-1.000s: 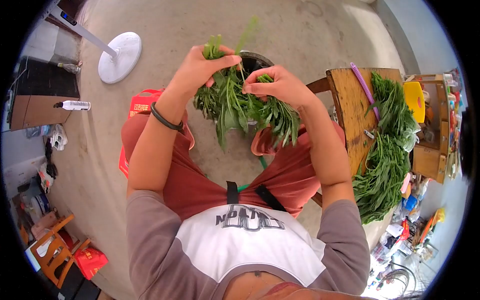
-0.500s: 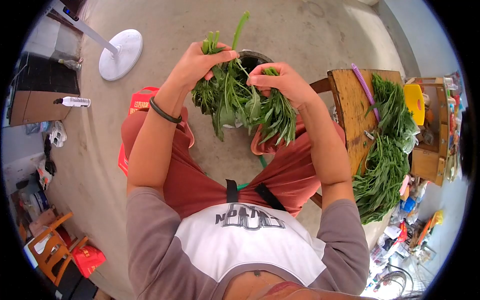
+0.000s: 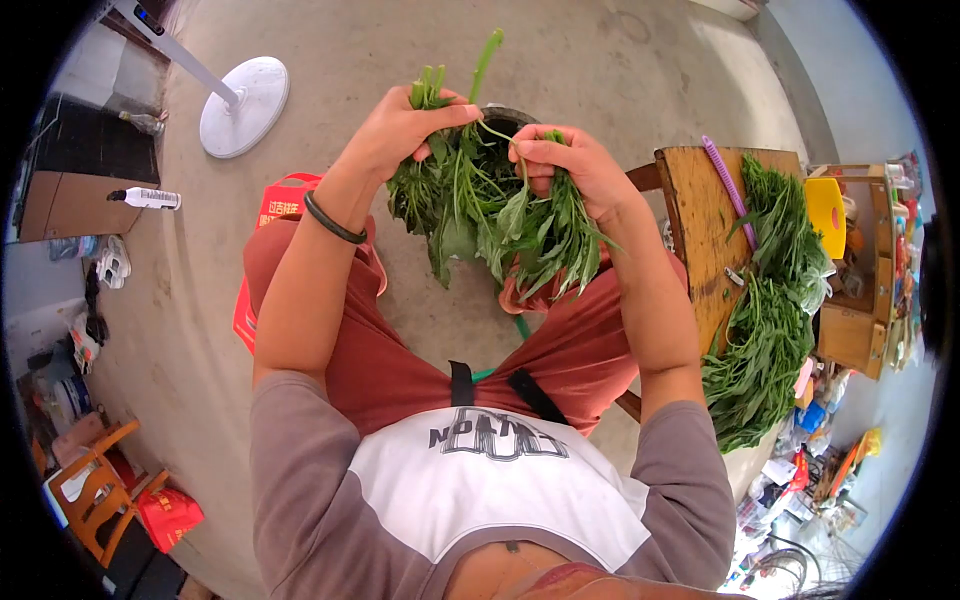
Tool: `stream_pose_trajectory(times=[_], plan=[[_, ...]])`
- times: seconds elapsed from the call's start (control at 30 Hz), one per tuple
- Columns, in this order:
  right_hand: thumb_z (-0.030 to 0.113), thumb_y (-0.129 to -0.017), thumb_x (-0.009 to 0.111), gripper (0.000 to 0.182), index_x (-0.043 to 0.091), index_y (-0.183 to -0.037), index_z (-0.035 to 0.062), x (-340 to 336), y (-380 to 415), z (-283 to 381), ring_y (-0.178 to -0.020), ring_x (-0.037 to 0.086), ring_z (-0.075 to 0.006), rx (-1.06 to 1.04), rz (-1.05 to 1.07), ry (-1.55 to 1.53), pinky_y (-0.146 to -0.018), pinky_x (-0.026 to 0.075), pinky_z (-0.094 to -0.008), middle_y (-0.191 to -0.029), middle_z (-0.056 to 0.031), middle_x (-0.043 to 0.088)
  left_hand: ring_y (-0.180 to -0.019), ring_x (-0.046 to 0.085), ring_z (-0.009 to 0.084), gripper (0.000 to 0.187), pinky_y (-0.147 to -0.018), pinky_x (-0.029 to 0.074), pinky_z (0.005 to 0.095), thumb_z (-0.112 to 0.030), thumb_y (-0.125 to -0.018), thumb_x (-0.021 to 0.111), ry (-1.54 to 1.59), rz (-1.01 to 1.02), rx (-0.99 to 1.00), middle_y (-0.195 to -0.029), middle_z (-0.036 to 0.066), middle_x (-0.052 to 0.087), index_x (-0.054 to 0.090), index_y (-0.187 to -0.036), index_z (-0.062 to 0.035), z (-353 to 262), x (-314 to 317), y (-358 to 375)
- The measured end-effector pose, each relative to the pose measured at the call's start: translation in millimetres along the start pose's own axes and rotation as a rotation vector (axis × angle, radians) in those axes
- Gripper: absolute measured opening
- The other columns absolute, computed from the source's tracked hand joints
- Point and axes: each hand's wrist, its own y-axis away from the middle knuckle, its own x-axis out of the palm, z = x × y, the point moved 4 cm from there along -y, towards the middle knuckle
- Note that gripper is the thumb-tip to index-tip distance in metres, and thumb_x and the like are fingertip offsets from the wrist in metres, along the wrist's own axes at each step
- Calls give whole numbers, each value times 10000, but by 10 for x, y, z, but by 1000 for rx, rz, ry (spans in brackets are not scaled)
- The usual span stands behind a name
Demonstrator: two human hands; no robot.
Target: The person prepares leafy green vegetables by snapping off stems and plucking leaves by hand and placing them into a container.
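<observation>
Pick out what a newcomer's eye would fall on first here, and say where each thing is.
Probably the leafy bunches, one in the left hand and one in the right hand, upper centre. Next, the bigger heap of greens on the wooden table at right, beside a purple strip. Then the white round base on the floor at upper left.

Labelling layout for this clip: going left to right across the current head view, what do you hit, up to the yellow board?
White bottle → round white base → dark wristband → left hand, holding greens → right hand, also holding greens → purple strip → yellow board. Overlapping things left out.
</observation>
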Motion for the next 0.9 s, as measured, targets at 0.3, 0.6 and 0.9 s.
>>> stream_pose_trajectory(times=[0.3, 0.6, 0.9], plan=[[133, -858, 630, 97, 584, -814, 61, 37, 17, 90, -650, 482, -56, -117, 12, 491, -593, 394, -224, -719, 41, 519, -520, 456, 37, 241, -435, 295, 202, -242, -778, 746, 63, -123, 11, -698, -23, 595, 693, -888, -34, 134, 126, -50], [150, -838, 650, 123, 636, -814, 30, 65, 283, 302, -690, 497, -59, -183, 334, 659, -605, 407, -234, -736, 21, 578, -454, 406, 41, 204, -411, 279, 213, -216, -798, 737, 6, -301, 120, -689, -26, 583, 691, -878, -35, 157, -30, -209], [245, -832, 684, 249, 676, -929, 16, -437, -59, 177, -741, 582, -183, -357, -372, 1174, -740, 467, -308, -806, -74, 664, -501, 397, 13, 224, -427, 265, 181, -249, -852, 698, 83, -46, 31, -734, -32, 594, 692, -949, -47, 52, -102, -27]])
